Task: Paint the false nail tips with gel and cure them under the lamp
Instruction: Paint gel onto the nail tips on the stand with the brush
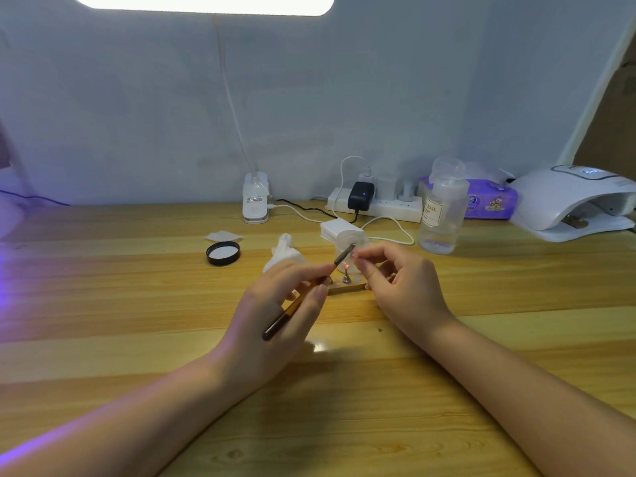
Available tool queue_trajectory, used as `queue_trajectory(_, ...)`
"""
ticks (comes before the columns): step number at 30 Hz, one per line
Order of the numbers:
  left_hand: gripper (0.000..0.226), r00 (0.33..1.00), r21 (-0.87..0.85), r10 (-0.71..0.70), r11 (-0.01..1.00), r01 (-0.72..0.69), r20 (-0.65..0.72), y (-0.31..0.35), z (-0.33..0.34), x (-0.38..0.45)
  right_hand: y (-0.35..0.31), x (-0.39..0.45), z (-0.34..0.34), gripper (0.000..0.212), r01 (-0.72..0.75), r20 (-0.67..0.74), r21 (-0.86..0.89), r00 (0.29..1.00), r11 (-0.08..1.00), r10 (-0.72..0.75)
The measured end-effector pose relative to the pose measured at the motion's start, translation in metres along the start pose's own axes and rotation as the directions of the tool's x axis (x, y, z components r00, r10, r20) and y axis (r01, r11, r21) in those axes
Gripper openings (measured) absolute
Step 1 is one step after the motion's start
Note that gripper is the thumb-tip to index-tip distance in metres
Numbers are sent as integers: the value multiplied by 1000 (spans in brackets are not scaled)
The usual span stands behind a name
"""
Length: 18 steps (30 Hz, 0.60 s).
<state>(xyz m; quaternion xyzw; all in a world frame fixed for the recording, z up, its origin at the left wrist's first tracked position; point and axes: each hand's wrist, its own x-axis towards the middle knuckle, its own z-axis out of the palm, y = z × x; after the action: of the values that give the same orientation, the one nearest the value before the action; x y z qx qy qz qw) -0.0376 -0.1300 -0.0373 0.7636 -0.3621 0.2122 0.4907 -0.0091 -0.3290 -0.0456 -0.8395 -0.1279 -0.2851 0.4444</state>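
Long wooden table [137, 304] runs against pale backdrop sheet [137, 115]. Round black jar lid [223, 253] lies left of centre. White power strip [375, 204] sits at rear centre; clear plastic pump bottle [440, 215] stands right of it, just before purple tissue pack [488, 201]. White domed curing lamp [571, 201] at far right. Small wooden nail-tip stand [346, 286] lies on table, between both hands.

- power strip [382, 206] at twelve o'clock, black adapter [360, 195] plugged in
- purple tissue pack [490, 197] at one o'clock
- black lid [223, 253] at eleven o'clock
- clip lamp base [255, 197] behind the lid
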Motion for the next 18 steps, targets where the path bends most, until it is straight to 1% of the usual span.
queue_trajectory(2, 29, 1000, -8, 17, 1000, -17, -2, 0, -1, -1, 0, 0, 0, 12, -8, -2, -13, 1000, 1000, 7)
queue_trajectory(7, 26, 998, -5, -1, 1000, 1, -68, 2, -1, -3, 0, 0, 0, 11, -11, -7, -18, 1000, 1000, 11)
queue_trajectory(11, 32, 999, 32, 33, 999, -33, -22, 3, 0, 0, 0, 0, 0, 11, -8, -2, -23, 1000, 1000, 8)
queue_trajectory(14, 29, 999, 39, 41, 998, -40, -10, 3, -1, -1, 0, 0, 0, 11, -17, -8, -29, 1000, 999, 16)
queue_trajectory(18, 25, 997, 59, 25, 998, -21, -67, 5, -2, -2, 1, 1, 0, 10, -22, -11, -35, 1000, 999, 21)
